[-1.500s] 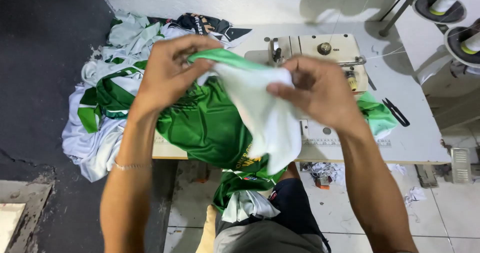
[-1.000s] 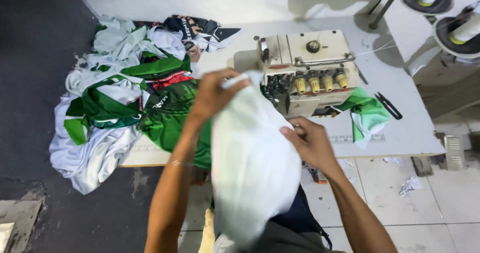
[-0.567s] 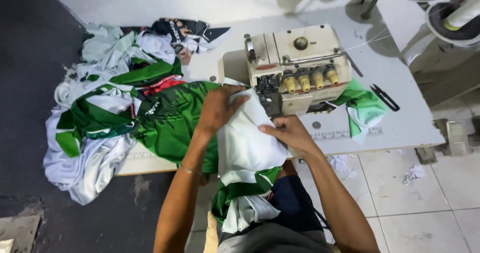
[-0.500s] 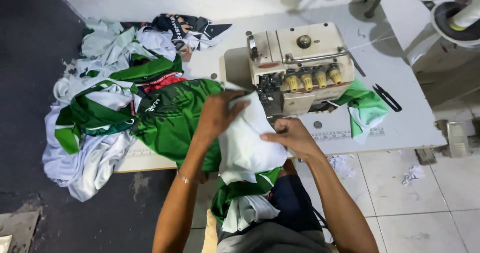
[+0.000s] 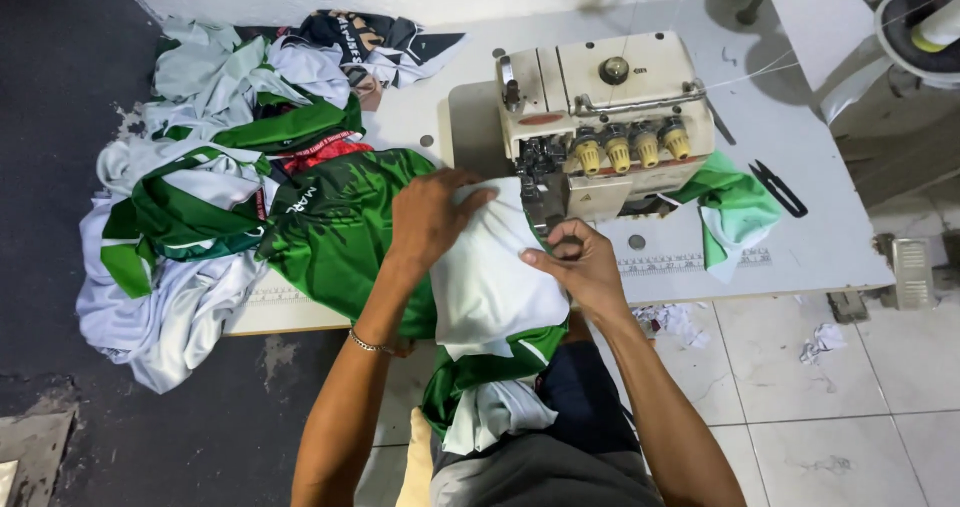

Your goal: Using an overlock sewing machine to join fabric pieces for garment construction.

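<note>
Now both hands grip a white garment panel at the sewing table.
Nearest, the right hand [image 5: 578,267] pinches the white panel [image 5: 490,277], the left hand [image 5: 430,217] clutches its far edge; beyond stands the cream overlock machine [image 5: 600,117], garment pile [image 5: 210,187] left.

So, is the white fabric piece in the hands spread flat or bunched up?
Bunched up. The white fabric piece is gathered into folds between the left hand and right hand at the cream sewing machine.
</note>
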